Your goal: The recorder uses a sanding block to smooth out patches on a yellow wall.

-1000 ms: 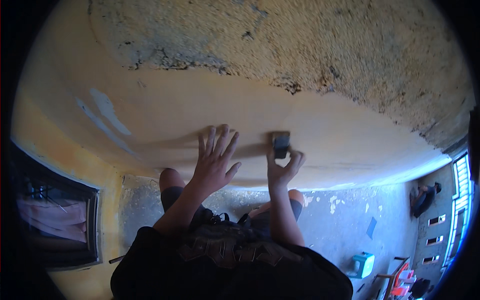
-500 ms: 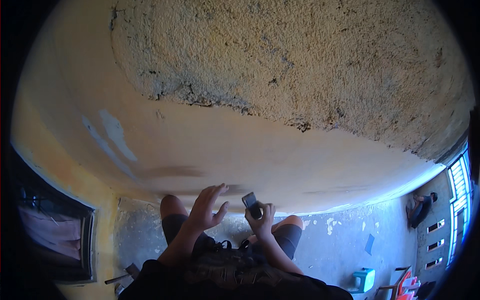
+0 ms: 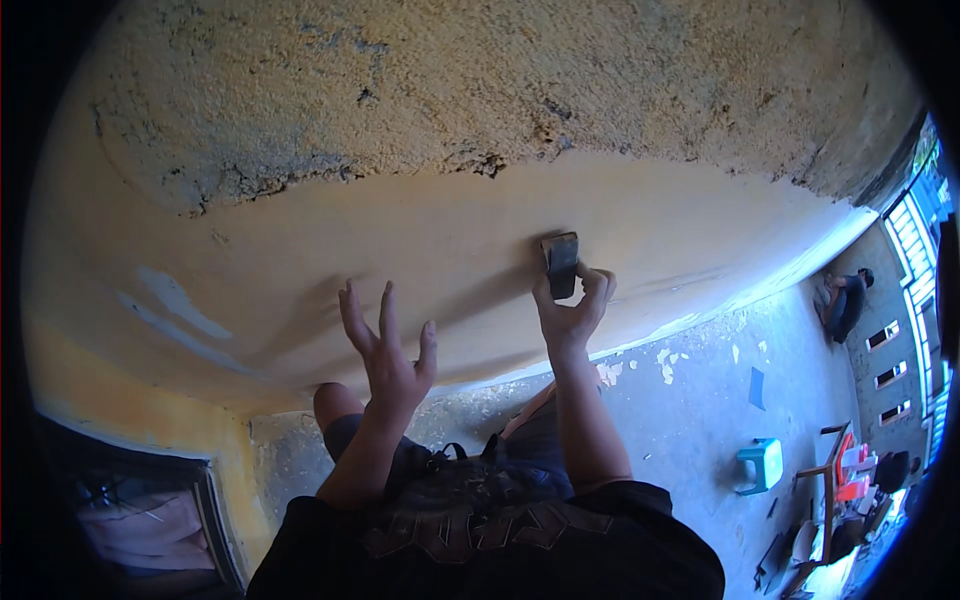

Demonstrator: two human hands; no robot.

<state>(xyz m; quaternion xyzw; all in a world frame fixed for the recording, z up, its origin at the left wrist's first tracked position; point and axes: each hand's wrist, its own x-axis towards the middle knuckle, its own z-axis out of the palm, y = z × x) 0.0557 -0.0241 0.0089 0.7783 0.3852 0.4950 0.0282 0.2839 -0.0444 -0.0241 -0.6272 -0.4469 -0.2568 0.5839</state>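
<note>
A yellow-orange wall [image 3: 400, 230] fills the view ahead, smooth in its lower band and rough and crumbling above. My right hand [image 3: 575, 310] grips a sanding block [image 3: 561, 265], a small dark rectangular piece with what looks like a folded sheet around it. Thumb and fingers pinch its lower end, and its upper end is at the smooth part of the wall. To its left, my left hand [image 3: 390, 360] is raised with the fingers spread and holds nothing. Its fingertips are close to the wall; whether they touch it I cannot tell.
Paint flakes speckle the grey floor [image 3: 690, 400], where a bluish sheet [image 3: 757, 388] lies. A turquoise stool [image 3: 762, 466] and a wooden-framed chair [image 3: 828, 470] with red things stand at right. Another person [image 3: 847, 305] crouches by the far wall. A dark-framed window [image 3: 150, 520] is at lower left.
My right hand has lifted the sanding block from near my lap up to the wall. My left hand has risen too, spreading its fingers, and the view has shifted.
</note>
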